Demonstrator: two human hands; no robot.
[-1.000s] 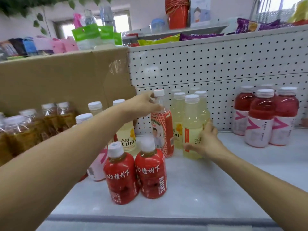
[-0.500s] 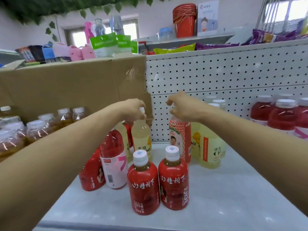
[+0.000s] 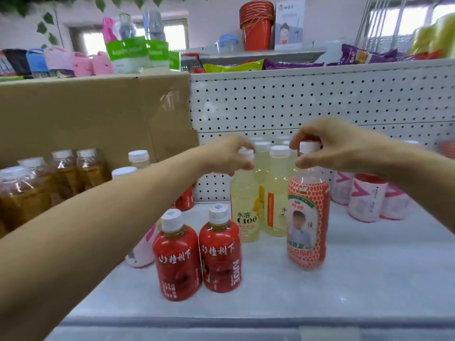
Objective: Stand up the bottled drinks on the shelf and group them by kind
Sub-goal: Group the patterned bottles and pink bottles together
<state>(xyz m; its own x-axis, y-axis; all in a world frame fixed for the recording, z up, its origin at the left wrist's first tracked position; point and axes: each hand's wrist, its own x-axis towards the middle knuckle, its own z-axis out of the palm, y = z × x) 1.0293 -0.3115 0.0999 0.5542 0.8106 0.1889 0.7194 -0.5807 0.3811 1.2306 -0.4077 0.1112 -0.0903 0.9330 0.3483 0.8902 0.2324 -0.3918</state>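
- Amber drinks (image 3: 24, 193) with white caps stand upright in a cluster far left of the red juice pair (image 3: 197, 254), in front of a cardboard sheet (image 3: 86, 119).
- A bottle with a pink-and-white label (image 3: 141, 252) stands just left of the red juice pair, mostly hidden by the left forearm.
- The red juice pair itself is two short red-wrapped bottles standing upright and touching side by side near the front of the shelf (image 3: 369, 279).
- The left hand (image 3: 226, 156) curls its fingers round the white cap of a pale yellow C100 bottle (image 3: 245, 212), which is upright just behind and right of the red juice pair.
- More pale yellow bottles (image 3: 277, 193) stand behind the red juice pair, close against the perforated back panel (image 3: 295, 102).
- The right hand (image 3: 327, 146) pinches the cap of a red-patterned bottle (image 3: 307, 225), which is upright to the right of the red juice pair. Whether its base rests on the shelf I cannot tell.
- Red drinks with pink-and-white labels (image 3: 364, 200) stand farther right of the red juice pair, partly behind the right forearm.
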